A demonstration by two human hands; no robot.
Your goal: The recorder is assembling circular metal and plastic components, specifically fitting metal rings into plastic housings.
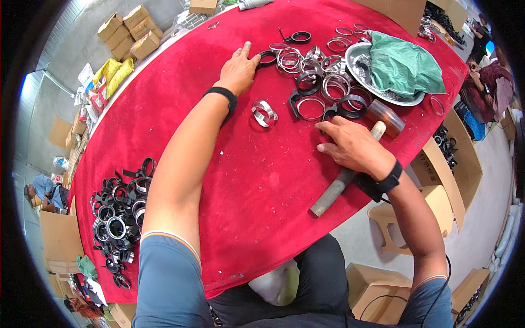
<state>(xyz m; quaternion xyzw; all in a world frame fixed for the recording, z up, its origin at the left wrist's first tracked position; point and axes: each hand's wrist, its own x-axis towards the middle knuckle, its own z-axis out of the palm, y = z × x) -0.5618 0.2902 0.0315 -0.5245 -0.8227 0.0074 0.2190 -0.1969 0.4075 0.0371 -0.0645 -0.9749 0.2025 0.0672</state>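
I have my left hand (239, 71) at a black ring (272, 63) on the far side of the worktop (262, 191), left of a heap of rings (309, 90); I cannot tell whether its fingers grip it. My right hand (355, 146) is over the hammer (334, 191), fingers open with thumb and forefinger apart, just beside the heap's near edge. Two silver rings (266, 111) lie between my hands, and a green bag (404, 65) covers part of a bowl (404, 101).
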